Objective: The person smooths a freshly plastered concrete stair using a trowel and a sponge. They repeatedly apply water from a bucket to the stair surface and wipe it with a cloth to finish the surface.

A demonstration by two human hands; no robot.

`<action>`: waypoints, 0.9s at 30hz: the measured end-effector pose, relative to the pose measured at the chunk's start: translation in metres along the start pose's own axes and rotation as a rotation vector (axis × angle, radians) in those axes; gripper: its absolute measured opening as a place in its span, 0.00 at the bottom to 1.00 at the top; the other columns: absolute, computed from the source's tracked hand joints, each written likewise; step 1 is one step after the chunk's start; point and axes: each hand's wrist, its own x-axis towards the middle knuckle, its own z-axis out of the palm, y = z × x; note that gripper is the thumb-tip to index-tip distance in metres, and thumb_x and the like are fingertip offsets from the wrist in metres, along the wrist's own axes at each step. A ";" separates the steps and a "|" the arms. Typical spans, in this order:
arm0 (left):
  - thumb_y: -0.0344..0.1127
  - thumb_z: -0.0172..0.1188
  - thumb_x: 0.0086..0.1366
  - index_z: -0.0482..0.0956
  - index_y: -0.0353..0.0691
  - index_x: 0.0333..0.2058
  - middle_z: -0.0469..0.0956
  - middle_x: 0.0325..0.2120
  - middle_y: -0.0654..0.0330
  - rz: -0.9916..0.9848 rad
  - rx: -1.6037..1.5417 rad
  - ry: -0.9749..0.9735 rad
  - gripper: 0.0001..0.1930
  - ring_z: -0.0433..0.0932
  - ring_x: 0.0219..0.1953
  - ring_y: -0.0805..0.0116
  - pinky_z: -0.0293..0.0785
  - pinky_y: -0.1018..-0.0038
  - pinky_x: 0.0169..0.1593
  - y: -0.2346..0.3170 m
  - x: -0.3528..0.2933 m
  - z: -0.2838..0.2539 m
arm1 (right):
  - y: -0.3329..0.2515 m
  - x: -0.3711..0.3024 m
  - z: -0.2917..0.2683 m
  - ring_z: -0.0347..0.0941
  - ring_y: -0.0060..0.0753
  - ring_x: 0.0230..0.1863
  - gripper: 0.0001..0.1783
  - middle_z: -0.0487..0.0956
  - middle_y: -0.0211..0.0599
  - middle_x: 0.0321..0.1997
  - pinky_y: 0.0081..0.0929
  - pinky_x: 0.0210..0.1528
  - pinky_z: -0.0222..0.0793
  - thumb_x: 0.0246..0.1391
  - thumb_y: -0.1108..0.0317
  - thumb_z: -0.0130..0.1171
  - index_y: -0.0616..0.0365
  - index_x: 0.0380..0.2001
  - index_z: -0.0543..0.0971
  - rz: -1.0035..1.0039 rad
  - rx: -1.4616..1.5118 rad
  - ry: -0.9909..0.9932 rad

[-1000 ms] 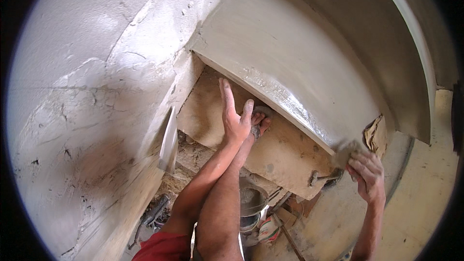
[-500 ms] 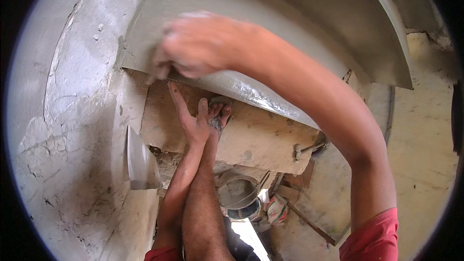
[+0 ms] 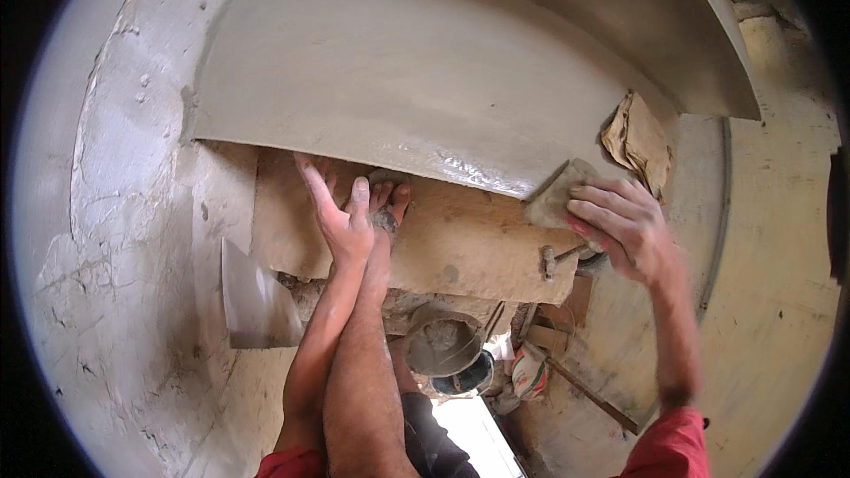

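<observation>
Plastered step [image 3: 381, 71]: smooth and grey, with a wet, shiny patch along its front edge.
Crumpled brown paper [image 3: 637, 146]: at the step's right end, just beside the right hand, in the way there.
Lower step [image 3: 478, 248]: rough and brown, partly hidden by the left forearm and the leg.
Bare foot [image 3: 400, 202]: on the lower step, just beside the left hand.
Hammer-like tool [image 3: 551, 262]: at the lower step's right end, below the sponge.
Left wall [image 3: 133, 204]: rough, pale grey plaster.
Wooden stick [image 3: 598, 397]: slanting across the ground at lower right.
Containers: 2 buckets; the grey bucket [image 3: 443, 341] has grey mix inside, the dark bucket [image 3: 467, 378] just below it has contents too unclear to tell.
Sack [image 3: 529, 376]: white, red and green, right of the buckets.
Sponge [image 3: 551, 202]: flat, grey, at the plastered step's front edge, near its right end.
Right hand [image 3: 629, 228]: grip pinching the sponge, thumb below.
Left hand [image 3: 343, 228]: grip spread, thumb apart, fingertips by the step's edge.
</observation>
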 end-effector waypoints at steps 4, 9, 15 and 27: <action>0.46 0.63 0.73 0.36 0.34 0.79 0.39 0.81 0.42 0.008 -0.005 0.020 0.52 0.52 0.79 0.42 0.57 0.47 0.76 0.001 -0.001 0.008 | -0.056 -0.001 0.066 0.79 0.50 0.64 0.20 0.86 0.46 0.58 0.41 0.59 0.75 0.63 0.64 0.68 0.59 0.57 0.84 0.124 -0.234 0.528; 0.46 0.63 0.74 0.34 0.34 0.79 0.38 0.81 0.44 0.007 -0.061 -0.017 0.52 0.48 0.80 0.45 0.52 0.45 0.78 0.003 -0.004 0.007 | -0.125 0.018 0.146 0.71 0.55 0.71 0.24 0.81 0.53 0.65 0.46 0.71 0.64 0.62 0.76 0.57 0.65 0.62 0.81 0.569 -0.082 0.244; 0.44 0.62 0.74 0.35 0.33 0.79 0.38 0.81 0.43 0.034 -0.027 -0.043 0.51 0.48 0.80 0.45 0.52 0.47 0.78 -0.001 -0.004 0.003 | -0.150 -0.047 0.098 0.76 0.60 0.64 0.24 0.81 0.57 0.61 0.50 0.62 0.71 0.60 0.75 0.59 0.68 0.60 0.80 0.615 -0.032 0.305; 0.46 0.62 0.74 0.39 0.34 0.79 0.39 0.81 0.43 0.035 -0.064 0.047 0.49 0.49 0.80 0.45 0.55 0.44 0.77 -0.006 0.003 -0.013 | -0.138 0.069 0.096 0.75 0.40 0.40 0.30 0.81 0.32 0.45 0.36 0.32 0.79 0.50 0.74 0.63 0.47 0.59 0.81 0.737 -0.333 0.253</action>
